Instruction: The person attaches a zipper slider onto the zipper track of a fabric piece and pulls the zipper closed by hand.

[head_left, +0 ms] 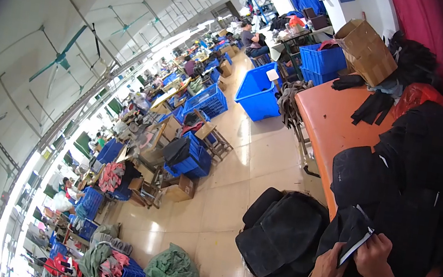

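A piece of black fabric [343,228] with a white strip along its edge is held up between my two hands. My left hand [325,270] is closed, its thumb and fingers pinching the fabric near the lower end of the white strip. Close beside it, my right hand [375,263] is closed on the same piece near the strip's other side. Behind my hands, a pile of black fabric pieces [418,162] lies on the orange table [323,111]. A black padded chair [282,233] stands to the left of my hands.
Beyond the table's far end are a blue bin [256,95], blue crates [321,62] and a cardboard box [366,51]. A green sack [173,275] sits on the tiled floor. Farther left run rows of workstations with crates and cloth. A person [252,39] sits far back.
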Demonstrator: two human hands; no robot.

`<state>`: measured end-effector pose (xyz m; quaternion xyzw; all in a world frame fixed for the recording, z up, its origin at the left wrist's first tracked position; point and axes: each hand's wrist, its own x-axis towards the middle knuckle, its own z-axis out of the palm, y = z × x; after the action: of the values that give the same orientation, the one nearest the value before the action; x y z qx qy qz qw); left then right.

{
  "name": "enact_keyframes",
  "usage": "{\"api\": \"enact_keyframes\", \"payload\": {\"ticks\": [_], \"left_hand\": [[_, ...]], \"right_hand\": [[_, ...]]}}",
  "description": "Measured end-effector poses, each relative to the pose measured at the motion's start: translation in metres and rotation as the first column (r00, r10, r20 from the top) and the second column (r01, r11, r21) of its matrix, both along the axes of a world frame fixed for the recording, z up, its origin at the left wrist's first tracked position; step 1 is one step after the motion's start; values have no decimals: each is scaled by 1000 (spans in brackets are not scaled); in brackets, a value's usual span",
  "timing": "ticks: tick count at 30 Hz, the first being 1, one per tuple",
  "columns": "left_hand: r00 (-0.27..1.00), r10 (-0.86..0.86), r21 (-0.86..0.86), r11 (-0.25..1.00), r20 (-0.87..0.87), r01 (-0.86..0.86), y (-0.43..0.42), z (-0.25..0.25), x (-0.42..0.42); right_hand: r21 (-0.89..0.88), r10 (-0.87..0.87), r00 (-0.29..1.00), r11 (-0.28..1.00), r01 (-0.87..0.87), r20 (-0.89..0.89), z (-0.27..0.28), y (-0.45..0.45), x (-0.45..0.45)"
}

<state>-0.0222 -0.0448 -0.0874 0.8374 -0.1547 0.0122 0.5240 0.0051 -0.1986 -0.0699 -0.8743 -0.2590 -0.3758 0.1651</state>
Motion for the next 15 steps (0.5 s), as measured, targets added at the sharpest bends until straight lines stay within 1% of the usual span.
{"api": "enact_keyframes", "payload": {"ticks": [3, 4, 7, 8, 11, 12, 15], "left_hand": [[998, 42, 57, 998, -55, -39, -1, 2, -3], [998, 41, 58, 998, -53, -38, -1, 1, -2], [1000, 20, 67, 998, -15, -19, 1, -4, -1], [1000, 18, 68, 998, -16, -17, 1, -3, -1], [1000, -9, 72, 997, -29, 11, 2, 0, -1], [1000, -10, 73, 997, -29, 12, 2, 0, -2], [998, -49, 40, 998, 28, 48, 2, -1, -4]], "right_hand": [[33, -5, 1000, 999, 6, -24, -1, 1, 0], [34, -6, 1000, 999, 6, -22, 0, 1, 1], [86, 33, 992, 996, -23, -121, 3, -1, 0], [87, 31, 992, 996, -20, -122, 6, -2, -1], [169, 111, 890, 985, -39, -441, 22, -8, -6], [169, 110, 890, 985, -38, -441, 28, -13, -6], [122, 167, 761, 986, -116, -627, 39, -27, -5]]}}
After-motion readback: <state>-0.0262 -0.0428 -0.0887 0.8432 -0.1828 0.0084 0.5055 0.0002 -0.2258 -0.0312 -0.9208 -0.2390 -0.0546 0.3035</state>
